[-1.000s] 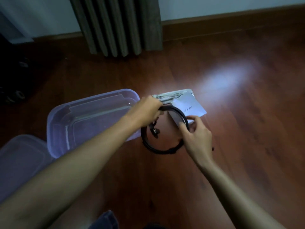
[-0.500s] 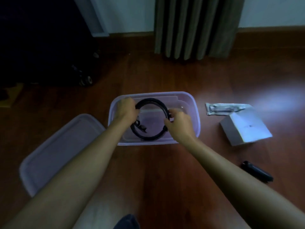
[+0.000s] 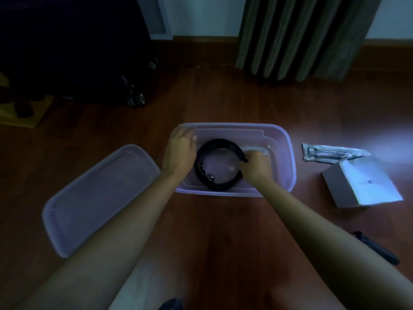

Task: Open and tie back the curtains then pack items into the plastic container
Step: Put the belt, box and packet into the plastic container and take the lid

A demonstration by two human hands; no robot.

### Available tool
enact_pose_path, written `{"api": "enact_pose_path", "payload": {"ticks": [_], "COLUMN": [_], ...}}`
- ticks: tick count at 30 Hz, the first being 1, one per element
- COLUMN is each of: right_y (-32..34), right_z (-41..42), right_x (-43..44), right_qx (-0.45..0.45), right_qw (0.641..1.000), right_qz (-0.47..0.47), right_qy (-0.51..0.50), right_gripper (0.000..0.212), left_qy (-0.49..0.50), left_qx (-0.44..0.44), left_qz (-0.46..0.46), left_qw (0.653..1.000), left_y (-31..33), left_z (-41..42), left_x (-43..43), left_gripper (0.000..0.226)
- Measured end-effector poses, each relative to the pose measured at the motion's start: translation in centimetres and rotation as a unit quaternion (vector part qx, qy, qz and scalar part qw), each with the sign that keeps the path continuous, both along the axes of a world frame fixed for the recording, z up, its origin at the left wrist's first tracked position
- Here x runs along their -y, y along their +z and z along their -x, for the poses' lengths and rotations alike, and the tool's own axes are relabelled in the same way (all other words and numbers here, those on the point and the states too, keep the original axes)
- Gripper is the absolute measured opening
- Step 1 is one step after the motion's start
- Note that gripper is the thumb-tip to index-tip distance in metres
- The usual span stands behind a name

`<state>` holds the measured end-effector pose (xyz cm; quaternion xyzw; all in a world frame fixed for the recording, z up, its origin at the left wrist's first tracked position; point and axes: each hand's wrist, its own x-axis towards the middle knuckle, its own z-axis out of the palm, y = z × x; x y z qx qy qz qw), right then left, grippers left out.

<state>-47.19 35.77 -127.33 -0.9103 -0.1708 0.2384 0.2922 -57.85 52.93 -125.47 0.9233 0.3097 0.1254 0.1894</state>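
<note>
One plastic container (image 3: 288, 153); one black ring (image 3: 219, 142) inside; left hand (image 3: 180, 153) relaxed, fingers straight beside it; right hand (image 3: 257, 166) pinches its edge; one lid (image 3: 89, 198), one white box (image 3: 368, 186) alongside.

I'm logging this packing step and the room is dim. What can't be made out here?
Head view only.
- Grip of the right hand on the black ring: fingertips hidden behind the hand's back.
- Print on the white box: too small, blurred.
- Contents of the clear packet: glare.
- black object by the right forearm: too dark to identify.
- dark case upper left: lost in shadow.
</note>
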Motion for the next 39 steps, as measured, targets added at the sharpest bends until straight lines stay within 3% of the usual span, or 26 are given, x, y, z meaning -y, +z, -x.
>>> {"api": "enact_pose_path", "payload": {"ticks": [2, 6, 11, 14, 18, 24, 28, 33, 39], "right_y": [0.0, -0.5, -0.2, 0.2, 2.0, 4.7, 5.0, 3.1, -0.2], "right_z": [0.3, 1.3, 1.5, 1.2, 1.4, 0.6, 0.3, 0.4, 1.6], "right_x": [-0.4, -1.1, -1.7, -0.7, 3.5, 15.2, 21.7, 27.3, 31.1], "right_qx": [-0.004, -0.035, -0.075, -0.074, -0.007, 0.183, 0.226, 0.217, 0.076], "right_qw": [1.000, 0.998, 0.992, 0.991, 0.994, 0.964, 0.938, 0.917, 0.965], "right_qz": [-0.010, -0.049, -0.073, -0.073, -0.102, -0.138, -0.116, -0.074, 0.085], "right_qy": [-0.004, 0.010, 0.066, 0.087, 0.028, -0.135, -0.236, -0.328, -0.236], "right_gripper": [0.037, 0.037, 0.017, 0.027, 0.036, 0.014, 0.013, 0.016, 0.039], "left_qy": [0.028, 0.057, 0.063, 0.065, -0.013, -0.214, -0.291, -0.287, -0.211], "left_qx": [0.003, -0.021, -0.020, -0.014, 0.068, 0.086, 0.064, 0.003, -0.104], "left_qz": [0.002, 0.106, 0.097, 0.051, 0.064, 0.091, 0.092, 0.167, 0.228], "left_qw": [1.000, 0.993, 0.993, 0.996, 0.996, 0.969, 0.950, 0.943, 0.945], "left_y": [-0.2, -1.0, -1.3, -0.5, 1.6, 1.8, 1.2, 0.4, -1.5], "left_z": [0.7, 1.8, 1.8, 0.7, -3.9, -12.4, -15.8, -18.4, -19.9], "left_x": [-1.1, -1.3, -1.5, -0.6, 3.8, 14.2, 20.7, 26.1, 28.3], "left_gripper": [0.041, 0.055, 0.062, 0.052, 0.055, 0.055, 0.054, 0.057, 0.050]}}
